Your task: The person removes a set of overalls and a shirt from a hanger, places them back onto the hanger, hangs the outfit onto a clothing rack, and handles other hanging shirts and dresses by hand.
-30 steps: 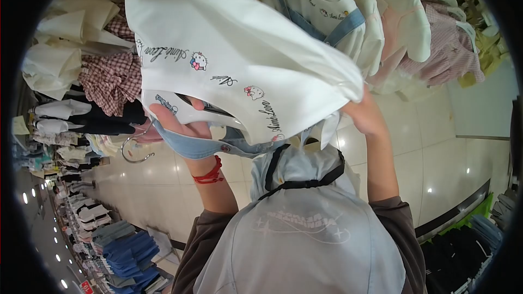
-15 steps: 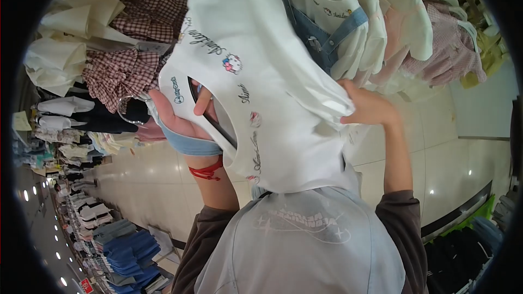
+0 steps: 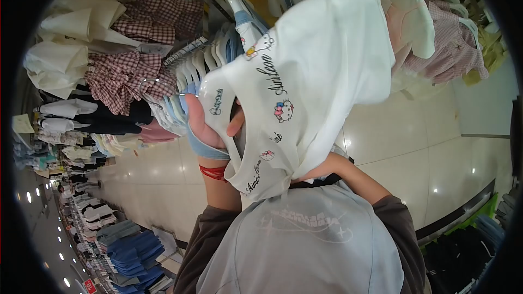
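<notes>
A white shirt (image 3: 338, 49) with printed lettering and small cartoon cat faces around its neckline spreads in front of me, tilted to the upper right. In its neck opening sits a white hanger (image 3: 215, 97) marked "My Duck", its metal hook (image 3: 155, 84) pointing left. My left hand (image 3: 202, 125) is closed around the hanger, thumb outside and a finger showing through the neck opening. A light blue denim strap (image 3: 206, 147) loops by that wrist. Close to my chest, my right hand (image 3: 327, 167) grips the near side of the shirt; the cloth partly hides its fingers.
Checked dresses (image 3: 117, 79) hang on the left, with a rack of hangers (image 3: 204, 60) beyond my left hand. Pink clothes (image 3: 444, 43) hang at the upper right. Stacked blue jeans (image 3: 133, 253) lie at the lower left. Tiled floor (image 3: 397, 130) shows below.
The shirt has swung, its body now pointing further to the upper right. My right hand has moved left and nearer my chest. My left hand has shifted right with the hanger.
</notes>
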Motion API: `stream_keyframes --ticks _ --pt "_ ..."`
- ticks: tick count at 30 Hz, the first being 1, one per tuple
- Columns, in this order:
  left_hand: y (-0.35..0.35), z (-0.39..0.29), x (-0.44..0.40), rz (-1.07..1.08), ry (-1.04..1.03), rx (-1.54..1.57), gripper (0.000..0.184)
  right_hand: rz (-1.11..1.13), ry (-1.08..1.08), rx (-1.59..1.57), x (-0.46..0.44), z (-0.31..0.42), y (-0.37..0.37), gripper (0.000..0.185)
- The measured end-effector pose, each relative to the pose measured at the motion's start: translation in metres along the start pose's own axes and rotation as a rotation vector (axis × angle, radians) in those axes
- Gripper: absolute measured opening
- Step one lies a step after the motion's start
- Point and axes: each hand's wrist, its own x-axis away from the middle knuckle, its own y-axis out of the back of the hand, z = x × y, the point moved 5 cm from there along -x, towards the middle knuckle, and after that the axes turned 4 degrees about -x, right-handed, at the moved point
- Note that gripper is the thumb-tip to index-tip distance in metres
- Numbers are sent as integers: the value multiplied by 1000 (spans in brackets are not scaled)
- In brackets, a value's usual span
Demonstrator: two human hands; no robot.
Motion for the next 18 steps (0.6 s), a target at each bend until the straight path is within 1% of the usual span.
stream_keyframes --ticks 1,3,4,6,7,8,9,10,11,12,13,14,17,18 --pt "0 -3 1 20 -13 5 67 -72 1 15 4 -1 7 51" --pt "5 -16 1 -42 -77 -108 63 -214 -1 43 15 3 26 56" --pt "7 -22 0 -72 -110 -164 61 -209 -36 32 19 7 34 58" --pt "12 -32 -2 -160 -208 -430 56 -200 -108 12 28 17 53 62" --pt "13 -36 -2 -203 -256 -562 54 -90 -158 60 32 20 57 63" --pt "12 -36 -2 -193 -234 -699 48 19 -207 108 37 23 59 64" --pt "9 -35 -2 -236 -260 -784 47 127 -256 157 42 29 58 65" --pt "4 -32 -3 -278 -286 -868 46 184 -327 211 46 46 54 62" --pt "1 -30 -2 -321 -312 -953 45 231 -395 256 49 41 50 61" --pt "2 -29 -3 -267 -282 -937 43 277 -462 300 53 35 47 60" --pt "0 -29 -4 -269 -279 -931 43 324 -529 343 58 30 43 59" --pt "-2 -29 -5 -272 -276 -926 43 273 -397 381 60 36 40 55" --pt "0 -30 -7 -305 -258 -901 43 272 -367 234 67 45 34 53" --pt "4 -32 -8 -322 -251 -892 43 262 -402 208 69 47 33 54"
